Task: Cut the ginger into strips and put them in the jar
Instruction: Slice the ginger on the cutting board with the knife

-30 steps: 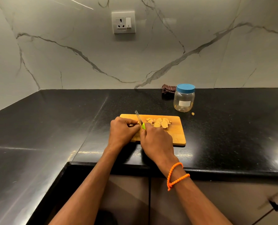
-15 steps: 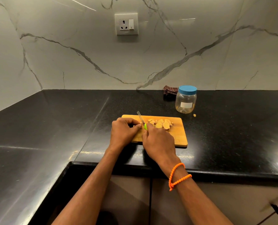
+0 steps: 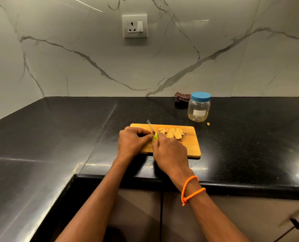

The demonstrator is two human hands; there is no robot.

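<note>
1. Cutting step: the right hand (image 3: 169, 151) grips the green-handled knife (image 3: 153, 131); the left hand (image 3: 133, 143) curls over something hidden.
2. Ginger slices (image 3: 173, 133) lie on the cutting board (image 3: 191, 145).
3. Next probably means slicing strips; the blue-lidded jar (image 3: 199, 107) on the counter (image 3: 249, 137) needs opening.

The right hand (image 3: 169, 151) hides the knife (image 3: 151, 127) handle, perhaps green.
</note>
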